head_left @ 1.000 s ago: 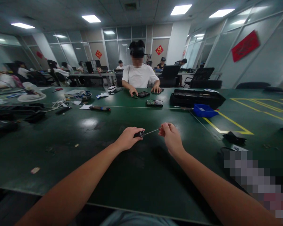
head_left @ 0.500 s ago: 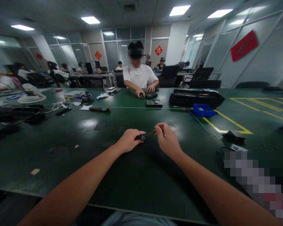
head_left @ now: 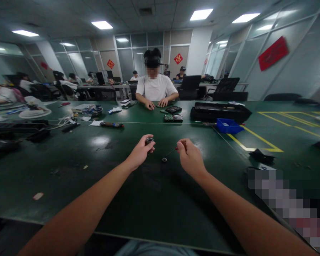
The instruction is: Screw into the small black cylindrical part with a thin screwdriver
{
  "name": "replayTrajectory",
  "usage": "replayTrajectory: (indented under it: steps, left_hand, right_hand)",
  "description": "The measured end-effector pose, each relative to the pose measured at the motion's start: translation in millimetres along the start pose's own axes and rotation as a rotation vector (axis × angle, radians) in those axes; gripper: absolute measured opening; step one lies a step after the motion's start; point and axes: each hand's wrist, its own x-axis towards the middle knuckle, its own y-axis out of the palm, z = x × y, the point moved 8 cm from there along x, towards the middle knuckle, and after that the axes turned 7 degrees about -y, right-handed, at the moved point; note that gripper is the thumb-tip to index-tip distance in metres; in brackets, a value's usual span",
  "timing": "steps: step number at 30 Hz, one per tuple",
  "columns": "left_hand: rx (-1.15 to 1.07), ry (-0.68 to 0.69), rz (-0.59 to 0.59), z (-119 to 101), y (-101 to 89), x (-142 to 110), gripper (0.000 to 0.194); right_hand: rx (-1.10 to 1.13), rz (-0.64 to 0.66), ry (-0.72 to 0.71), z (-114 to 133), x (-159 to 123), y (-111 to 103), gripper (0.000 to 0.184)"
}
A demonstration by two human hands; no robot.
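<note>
My left hand [head_left: 140, 153] is wrapped round a small dark cylinder [head_left: 149, 140], whose hollow, rimmed end faces upward. In my right hand [head_left: 188, 156] is a thin screwdriver [head_left: 172, 152] with some red near its handle, pinched between thumb and fingers. Its shaft slants down to the left. At the tip sits a small round dark piece [head_left: 164, 160] with a lighter centre; whether it rests on the table or hangs on the tip I cannot tell. The two hands are apart over the green table [head_left: 149, 206].
Across the table a person in a white shirt [head_left: 156, 87] sits behind hard drives [head_left: 173, 118]. A long black case [head_left: 220, 113] and a blue bin [head_left: 229, 126] stand at the right. A dark pen-like tool [head_left: 111, 124] and a white cable [head_left: 62, 121] lie at the left.
My left hand has moved up and left with the cylinder, which has tipped upright. The round piece has come away from the cylinder's end and stays at the screwdriver's tip. The person opposite shifted their hands.
</note>
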Motion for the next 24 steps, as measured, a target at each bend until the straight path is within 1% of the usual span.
replayTrajectory:
  steps: [2,4,7,10,11,13,15,18,21,24]
  left_hand:
    - [-0.070,-0.041,0.029,-6,2.2,-2,0.032]
    - [-0.002,-0.054,0.066,-15,6.6,-5,0.033]
    - [0.278,-0.020,0.107,-28,15.1,-11,0.032]
    - [0.578,0.116,0.178,-35,30.9,-15,0.018]
    - [0.661,0.164,0.206,-34,37.2,-16,0.017]
    - [0.805,0.231,0.248,-28,48.2,-14,0.021]
    - [0.926,0.233,0.296,-17,57.0,-10,0.026]
    - [1.060,0.198,0.356,-3,65.0,-4,0.036]
    - [1.112,0.210,0.363,-2,66.2,-2,0.038]
    - [1.032,0.209,0.341,-4,58.8,-2,0.033]
  right_hand:
    - [0.003,-0.003,0.005,1,0,-1,0.022]
    - [0.005,-0.008,0.001,2,0,-2,0.023]
    - [0.003,-0.018,-0.009,3,-1,-3,0.023]
    - [-0.007,-0.025,-0.007,2,-1,-4,0.023]
    - [-0.011,-0.025,-0.006,2,-1,-4,0.023]
    - [-0.021,-0.025,-0.007,2,-1,-4,0.023]
    - [-0.037,-0.021,-0.002,2,0,-4,0.024]
    - [-0.054,-0.007,0.015,1,0,-4,0.024]
    - [-0.054,-0.003,0.020,0,0,-4,0.025]
    - [-0.061,-0.005,0.019,0,0,-4,0.025]
